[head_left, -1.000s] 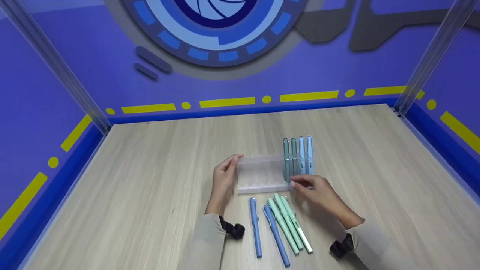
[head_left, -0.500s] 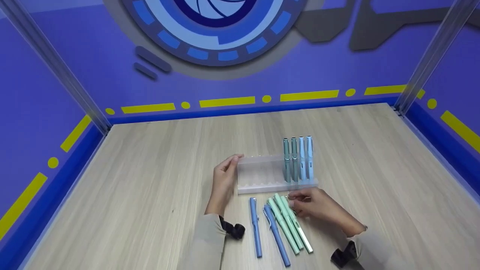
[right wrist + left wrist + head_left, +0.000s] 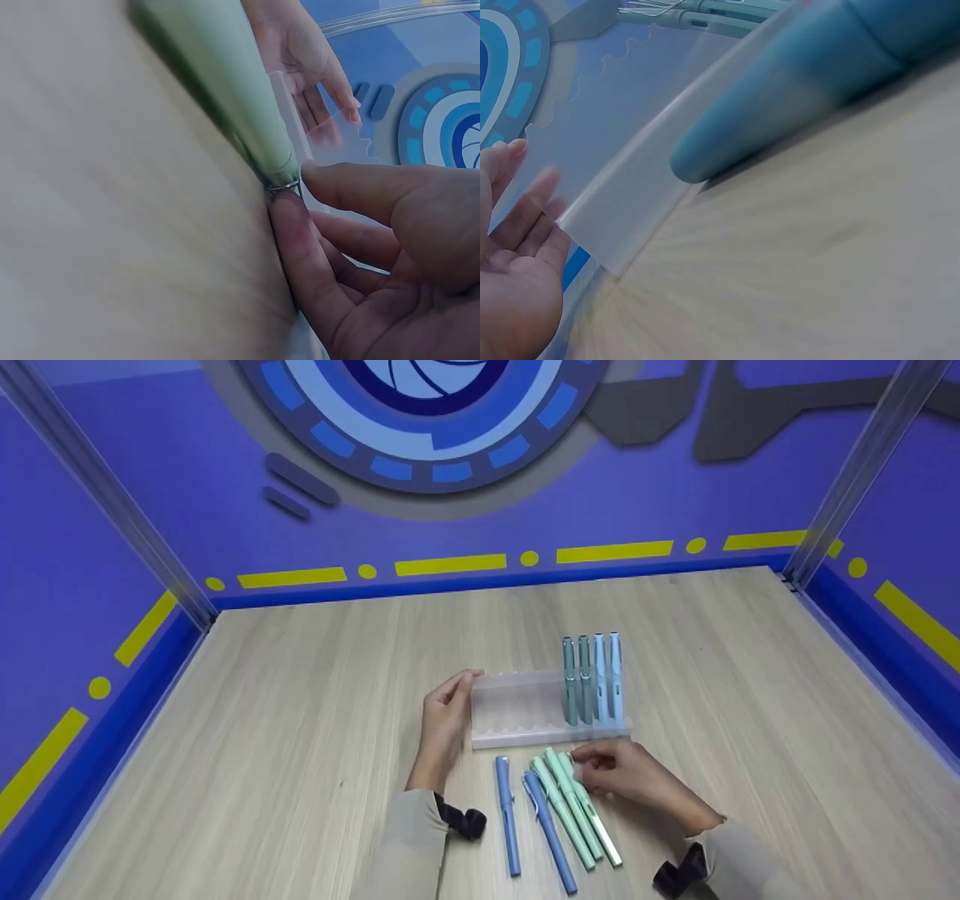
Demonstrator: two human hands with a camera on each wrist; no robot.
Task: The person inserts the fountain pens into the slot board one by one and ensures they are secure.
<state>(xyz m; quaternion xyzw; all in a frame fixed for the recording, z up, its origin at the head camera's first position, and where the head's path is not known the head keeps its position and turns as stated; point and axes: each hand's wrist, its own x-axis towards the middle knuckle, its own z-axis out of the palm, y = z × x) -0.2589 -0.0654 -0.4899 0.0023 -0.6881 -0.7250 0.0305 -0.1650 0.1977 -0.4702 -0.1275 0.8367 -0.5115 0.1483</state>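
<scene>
A clear pen rack (image 3: 517,709) stands on the table, with two dark green pens (image 3: 577,682) and two light blue pens (image 3: 608,679) upright at its right end. My left hand (image 3: 444,718) holds the rack's left edge; in the left wrist view its fingers (image 3: 536,225) show through the clear panel. In front of the rack lie several mint green pens (image 3: 564,810). My right hand (image 3: 622,772) pinches the upper end of the rightmost one, thumb and a finger at the clip end of the green pen (image 3: 225,82) in the right wrist view.
Two blue pens lie left of the mint ones: one blue pen (image 3: 508,817) apart, the other blue pen (image 3: 551,836) close beside them. Blue-purple panels (image 3: 465,532) wall the wooden table (image 3: 300,697) at the back and sides.
My right hand has moved from the rack's lower right side down to the mint green pens and come to the rightmost one. The left hand stays on the rack.
</scene>
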